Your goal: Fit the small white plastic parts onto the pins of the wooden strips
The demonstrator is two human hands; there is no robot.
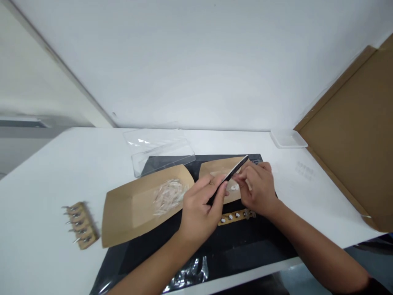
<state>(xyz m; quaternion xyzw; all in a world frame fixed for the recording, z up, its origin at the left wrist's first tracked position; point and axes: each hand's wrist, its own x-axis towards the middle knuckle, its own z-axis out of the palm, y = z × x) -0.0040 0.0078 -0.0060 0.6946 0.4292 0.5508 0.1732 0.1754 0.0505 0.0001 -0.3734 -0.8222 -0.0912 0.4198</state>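
My left hand (204, 196) is closed around a slim black strip (235, 169) with a pale upper edge, which slants up to the right. Close beside the strip, my right hand (258, 186) has its fingertips pinched together; whatever they hold is too small to make out. Both hands are above a brown paper tray (211, 168) with small clear pieces in it. Below them a wooden strip with round holes (235, 217) lies on the black mat (245, 246), white bits in some holes and metal bits at its right end.
To the left, a larger paper tray (123, 213) holds a pile of thin clear slivers (170, 194). A wooden block with metal pins (81, 225) lies farther left. Behind are a clear plastic case (162, 157) and a small white tub (288, 139). A cardboard box (353, 135) stands at right.
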